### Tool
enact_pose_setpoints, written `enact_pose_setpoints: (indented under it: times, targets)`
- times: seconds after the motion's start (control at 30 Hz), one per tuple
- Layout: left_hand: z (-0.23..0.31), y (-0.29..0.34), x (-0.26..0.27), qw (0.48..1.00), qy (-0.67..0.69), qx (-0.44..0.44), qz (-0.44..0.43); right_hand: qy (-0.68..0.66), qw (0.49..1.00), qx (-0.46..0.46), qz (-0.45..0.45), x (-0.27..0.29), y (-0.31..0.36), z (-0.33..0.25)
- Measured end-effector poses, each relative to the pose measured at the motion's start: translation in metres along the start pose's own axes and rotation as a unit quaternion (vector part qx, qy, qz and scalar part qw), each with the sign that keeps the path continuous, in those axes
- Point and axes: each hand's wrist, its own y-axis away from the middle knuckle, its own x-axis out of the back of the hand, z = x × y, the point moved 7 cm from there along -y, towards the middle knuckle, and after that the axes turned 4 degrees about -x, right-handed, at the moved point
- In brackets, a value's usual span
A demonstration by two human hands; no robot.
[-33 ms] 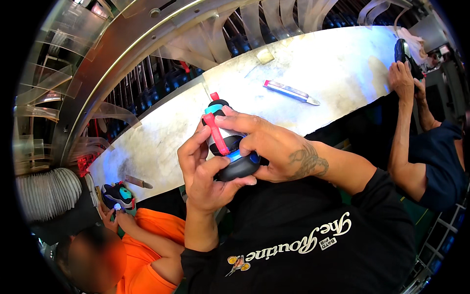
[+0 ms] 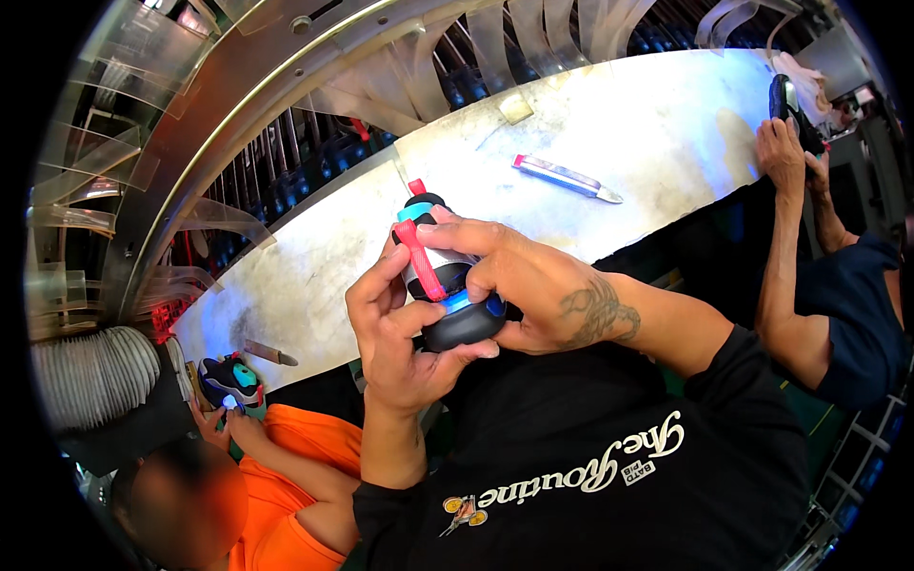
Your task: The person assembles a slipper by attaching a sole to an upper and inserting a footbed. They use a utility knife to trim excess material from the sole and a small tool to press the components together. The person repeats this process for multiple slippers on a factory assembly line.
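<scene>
A small shoe (image 2: 465,329) is held up between both hands, over the near edge of the pale worktable (image 2: 352,228). It has a thick black sole, a red ribbon pull strap, and turquoise showing at its far part. My left hand (image 2: 386,338) grips its left side, thumb on the black sole. From the right, my right hand (image 2: 514,276) closes round it, with fingers over the upper and the thumb underneath. A bluish glow falls on the band just above the sole. The shoe's underside is hidden.
A slim white-handled tool (image 2: 566,178) with a pointed tip lies beyond my right hand; a similar tool (image 2: 270,353) rests at left. A co-worker in orange (image 2: 305,476) handles another shoe (image 2: 228,378); one at right (image 2: 785,162) holds a dark shoe. Clear strips hang behind the table.
</scene>
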Motion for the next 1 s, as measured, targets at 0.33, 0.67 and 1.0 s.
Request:
enact_pose_setpoints:
  times: [0.33,0.67,1.0]
  targets:
    - [-0.01,0.026,0.0,0.996,0.052,0.045,0.061,0.02,0.999,-0.03,0.008,0.0,-0.001,-0.008]
    - [-0.004,0.034,-0.004,0.987,0.088,0.108,0.078,0.014,0.999,-0.049,0.015,0.003,0.007,-0.009]
    - [0.005,0.028,-0.016,0.993,0.076,0.006,0.092,-0.012,0.999,-0.037,0.027,0.007,0.016,-0.002]
